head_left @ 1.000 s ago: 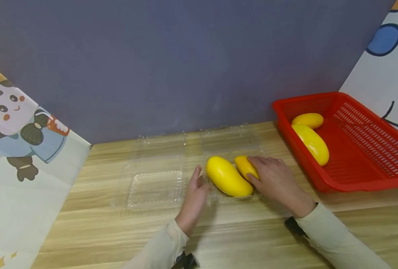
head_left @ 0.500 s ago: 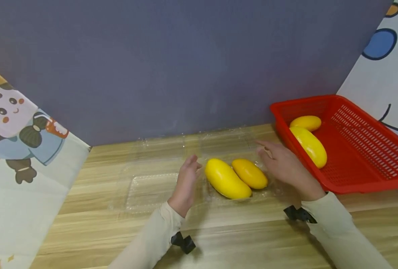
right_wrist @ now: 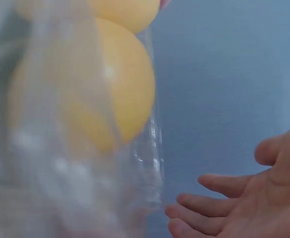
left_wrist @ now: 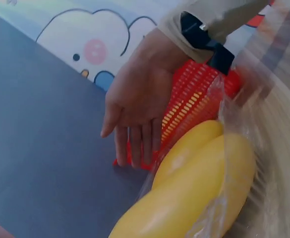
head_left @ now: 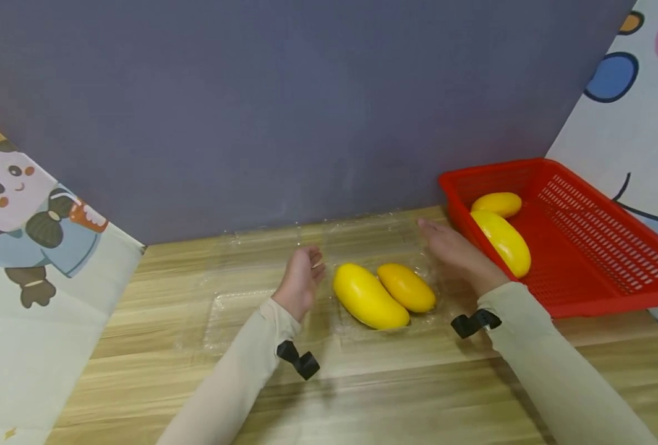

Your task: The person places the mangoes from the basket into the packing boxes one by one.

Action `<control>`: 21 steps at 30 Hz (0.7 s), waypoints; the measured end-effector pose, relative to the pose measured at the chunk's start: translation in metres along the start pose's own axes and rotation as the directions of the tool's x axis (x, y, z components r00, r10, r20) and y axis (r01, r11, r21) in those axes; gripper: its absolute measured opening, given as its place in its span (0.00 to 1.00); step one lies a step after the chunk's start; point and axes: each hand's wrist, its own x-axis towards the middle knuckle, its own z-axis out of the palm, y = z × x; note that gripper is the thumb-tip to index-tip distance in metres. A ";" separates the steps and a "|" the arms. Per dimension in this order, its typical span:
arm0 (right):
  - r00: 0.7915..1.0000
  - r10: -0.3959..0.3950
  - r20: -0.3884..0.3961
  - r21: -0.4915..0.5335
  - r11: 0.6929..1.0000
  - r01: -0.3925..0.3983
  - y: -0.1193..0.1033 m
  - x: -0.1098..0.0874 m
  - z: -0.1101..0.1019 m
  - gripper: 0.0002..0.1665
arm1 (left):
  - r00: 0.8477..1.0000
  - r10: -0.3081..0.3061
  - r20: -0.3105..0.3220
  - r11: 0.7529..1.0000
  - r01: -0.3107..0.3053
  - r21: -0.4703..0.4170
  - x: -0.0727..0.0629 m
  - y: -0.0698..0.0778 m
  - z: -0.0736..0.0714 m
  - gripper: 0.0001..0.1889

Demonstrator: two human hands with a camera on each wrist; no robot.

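Two yellow mangoes lie side by side in a clear plastic clamshell box (head_left: 381, 232) on the table in the head view. The larger mango (head_left: 369, 296) is on the left, the smaller, more orange mango (head_left: 407, 287) on the right. My left hand (head_left: 300, 281) hovers left of the box, fingers loosely bent and holding nothing. On the other side, between the box and the red basket, my right hand (head_left: 458, 252) is held out with straight fingers, also holding nothing. The left wrist view shows the right hand (left_wrist: 140, 99) palm-on beyond the mangoes, apart from them.
A red plastic basket (head_left: 602, 303) stands at the right with two more mangoes (head_left: 501, 242) inside. Left of the filled box lies another clear clamshell (head_left: 213, 321), its lid spread toward the grey back wall (head_left: 251, 111). Printed panels flank the wooden table (head_left: 373, 389).
My right hand has let go of the smaller mango, now lying beside the larger one, and moved away to the right. My left hand has drawn off to the left and slightly up.
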 end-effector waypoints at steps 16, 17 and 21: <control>0.992 0.068 0.104 0.104 0.992 -0.078 -0.011 0.012 -0.012 0.50 | 0.997 -0.076 0.009 0.997 0.076 0.006 0.028 0.010 -0.006 0.30; 0.993 0.048 0.105 0.091 0.994 -0.058 -0.013 0.018 -0.014 0.46 | 0.997 -0.080 0.011 0.997 0.080 0.004 0.030 0.011 -0.006 0.31; 0.992 0.035 0.117 0.115 0.992 -0.048 -0.015 0.033 -0.016 0.36 | 0.996 -0.090 0.011 0.996 0.090 -0.002 0.036 0.016 -0.005 0.31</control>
